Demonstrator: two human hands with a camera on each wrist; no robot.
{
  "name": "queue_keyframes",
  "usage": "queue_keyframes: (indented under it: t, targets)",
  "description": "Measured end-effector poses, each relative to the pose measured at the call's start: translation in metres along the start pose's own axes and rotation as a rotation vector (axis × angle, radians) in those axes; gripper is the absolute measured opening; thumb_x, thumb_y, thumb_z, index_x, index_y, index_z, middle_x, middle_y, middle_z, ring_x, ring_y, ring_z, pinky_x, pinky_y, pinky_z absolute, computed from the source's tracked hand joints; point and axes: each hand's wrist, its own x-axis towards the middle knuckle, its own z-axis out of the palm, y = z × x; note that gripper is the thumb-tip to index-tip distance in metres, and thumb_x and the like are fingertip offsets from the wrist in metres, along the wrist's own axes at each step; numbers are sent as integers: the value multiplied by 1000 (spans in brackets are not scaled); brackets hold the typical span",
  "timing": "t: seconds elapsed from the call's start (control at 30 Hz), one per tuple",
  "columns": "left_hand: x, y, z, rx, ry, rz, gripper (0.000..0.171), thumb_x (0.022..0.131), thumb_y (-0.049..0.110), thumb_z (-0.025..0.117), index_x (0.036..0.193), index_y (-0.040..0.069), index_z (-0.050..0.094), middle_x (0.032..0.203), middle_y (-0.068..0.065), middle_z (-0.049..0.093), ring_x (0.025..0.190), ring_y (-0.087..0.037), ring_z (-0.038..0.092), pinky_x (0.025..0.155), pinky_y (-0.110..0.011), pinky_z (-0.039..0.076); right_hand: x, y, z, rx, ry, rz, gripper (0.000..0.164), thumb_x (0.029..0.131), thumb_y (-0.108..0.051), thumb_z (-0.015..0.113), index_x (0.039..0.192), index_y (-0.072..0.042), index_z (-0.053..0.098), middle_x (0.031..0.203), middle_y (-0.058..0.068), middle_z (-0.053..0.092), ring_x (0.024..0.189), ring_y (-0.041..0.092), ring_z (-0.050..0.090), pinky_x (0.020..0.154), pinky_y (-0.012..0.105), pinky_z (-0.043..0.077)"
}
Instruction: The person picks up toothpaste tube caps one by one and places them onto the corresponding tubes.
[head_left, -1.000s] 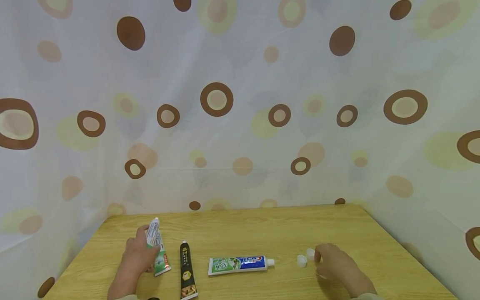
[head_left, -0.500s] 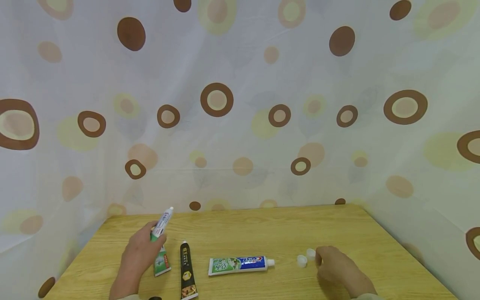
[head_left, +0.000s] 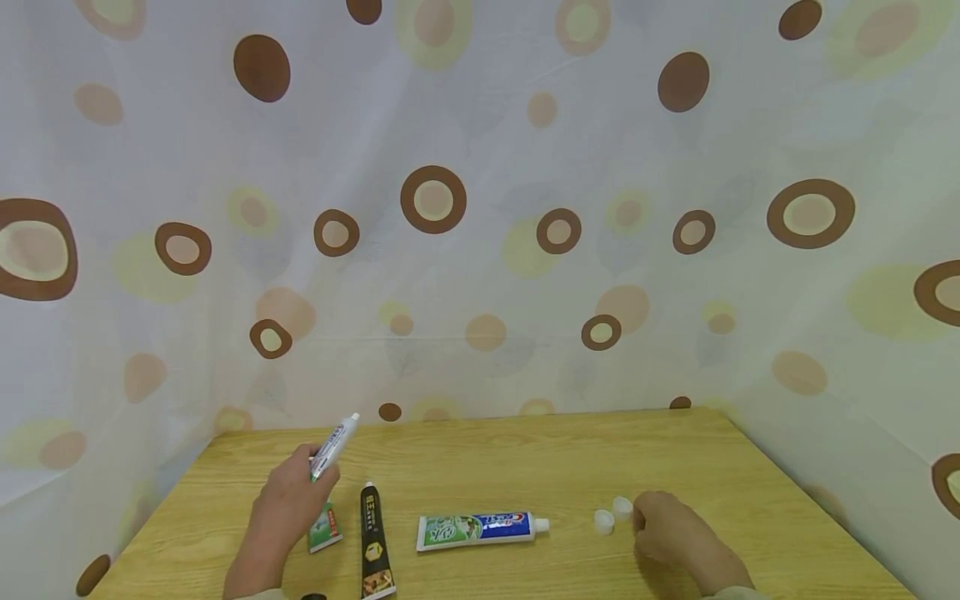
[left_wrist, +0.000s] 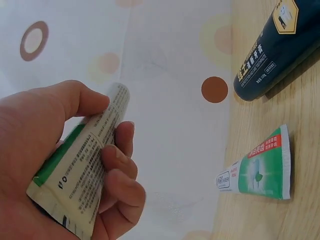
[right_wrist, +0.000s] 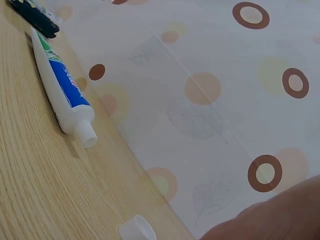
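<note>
My left hand [head_left: 283, 507] grips a white-and-green toothpaste tube [head_left: 334, 448] above the table, its white nozzle tilted up and to the right. The left wrist view shows thumb and fingers curled round that toothpaste tube [left_wrist: 85, 165]. Below it lies another green-and-white toothpaste tube [head_left: 326, 532], partly covered by the hand in the head view. To the right lies a black toothpaste tube [head_left: 373, 542]. My right hand [head_left: 675, 533] rests low at the table with loosely bent fingers, beside two white caps [head_left: 603, 522]; its palm side is hidden.
A blue-green-white toothpaste tube [head_left: 480, 531] lies crosswise mid-table, its white neck pointing right. At the bottom edge a small dark round object [head_left: 313, 597] is cut off. A patterned curtain [head_left: 480, 275] encloses the wooden table [head_left: 525, 458] behind and at both sides.
My left hand has lifted the toothpaste tube, moved slightly right and tipped its nozzle rightward. More of the tube lying beneath is covered. The right hand has barely shifted.
</note>
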Motion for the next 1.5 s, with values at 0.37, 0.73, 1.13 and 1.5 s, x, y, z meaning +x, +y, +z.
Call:
queue_keyframes:
  t: [0.37, 0.73, 1.13, 1.5]
  targets:
    - [-4, 10, 4, -13, 7, 125, 51, 97, 37, 61, 135, 5, 53, 100, -10, 67, 65, -16, 53, 54, -31, 42, 1, 1, 1, 13, 21, -29, 14, 73, 11, 60, 77, -2, 61, 82, 4, 57, 75, 19, 50, 67, 36, 48]
    - [-7, 16, 4, 76, 34, 263, 49, 93, 35, 68, 137, 15, 61, 123, -17, 64, 91, -22, 62, 67, -39, 51, 1, 1, -1, 27, 8, -26, 14, 72, 11, 61, 78, -3, 60, 82, 4, 55, 75, 19, 49, 67, 35, 47]
    - [-6, 24, 10, -26, 68, 358, 45, 91, 25, 71, 135, 20, 63, 122, -9, 68, 96, -19, 62, 78, -39, 52, 1, 1, -1, 26, 6, -30, 14, 73, 11, 60, 79, -3, 60, 82, 3, 56, 75, 19, 50, 66, 35, 47]
    - [-9, 29, 12, -196, 23, 429, 46, 86, 3, 73, 131, 14, 66, 128, -10, 66, 111, -27, 65, 87, -43, 56, 3, 2, 0, 48, -7, -26, 13, 76, 10, 61, 83, -1, 61, 85, 4, 60, 76, 19, 52, 68, 36, 50]
